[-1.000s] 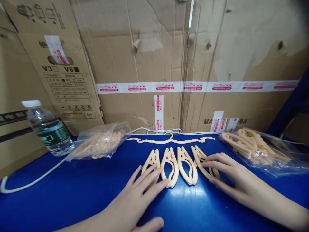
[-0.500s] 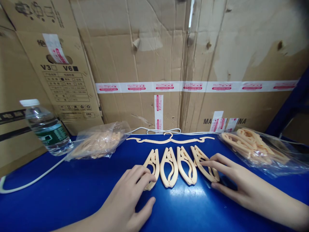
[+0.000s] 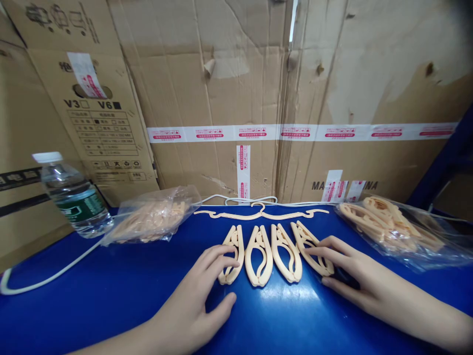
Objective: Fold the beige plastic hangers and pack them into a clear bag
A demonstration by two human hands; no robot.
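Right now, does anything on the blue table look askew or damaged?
Nothing is spilled. Of the four folded hangers, the rightmost one, touched by the right hand, lies more slanted than the others. One unfolded hanger lies crosswise behind them. The cardboard boxes behind are torn and peeling.

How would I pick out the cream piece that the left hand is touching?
On the blue table, before the cardboard boxes, four cream folded hangers lie side by side. It is the leftmost hanger, touched by the left hand, the only one with no hanger on its left.
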